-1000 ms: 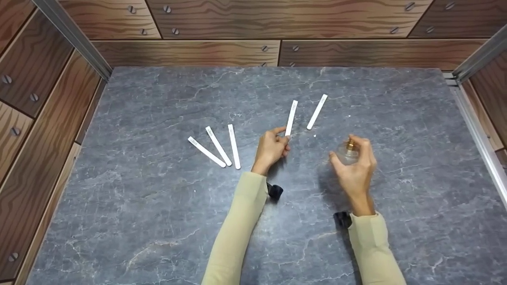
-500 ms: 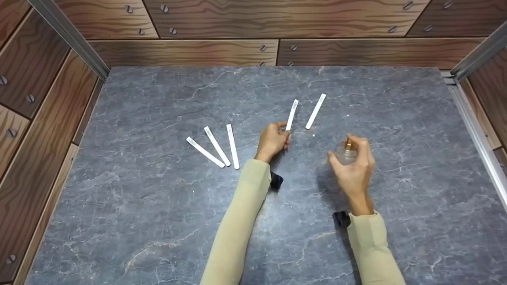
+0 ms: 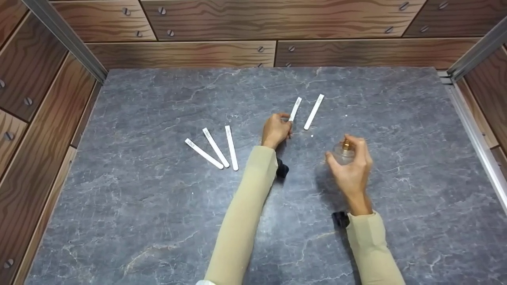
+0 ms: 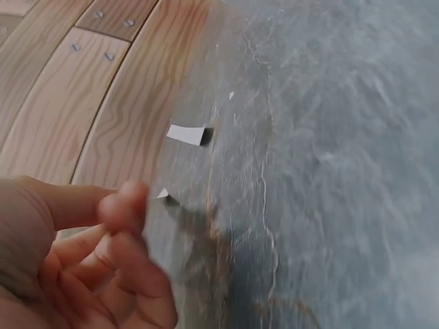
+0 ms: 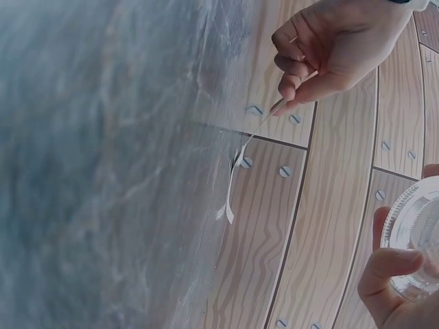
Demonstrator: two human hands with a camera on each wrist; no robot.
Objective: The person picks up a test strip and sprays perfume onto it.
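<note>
My left hand [image 3: 276, 128] pinches the near end of a white paper test strip [image 3: 296, 107] between thumb and fingers; the strip's far end carries small dark writing. In the right wrist view the left hand [image 5: 329, 55] shows the strip slanting down toward the table. My right hand [image 3: 353, 166] holds a clear glass perfume bottle [image 3: 343, 154] with a gold spray neck, its index finger at the top. The bottle's round ribbed base [image 5: 405, 236] shows in the right wrist view. Another white strip [image 3: 314, 112] lies just right of the held one.
Three more white strips fan out on the left, among them a strip [image 3: 231, 148] closest to the left arm. Small white specks dot the grey marbled table [image 3: 138, 206]. Wood-patterned walls [image 3: 210, 53] and metal rails [image 3: 477, 138] bound the table.
My left hand has moved forward and slightly right with the pinched strip, which now shows less of its length. The right hand with the perfume bottle stays nearly in place.
</note>
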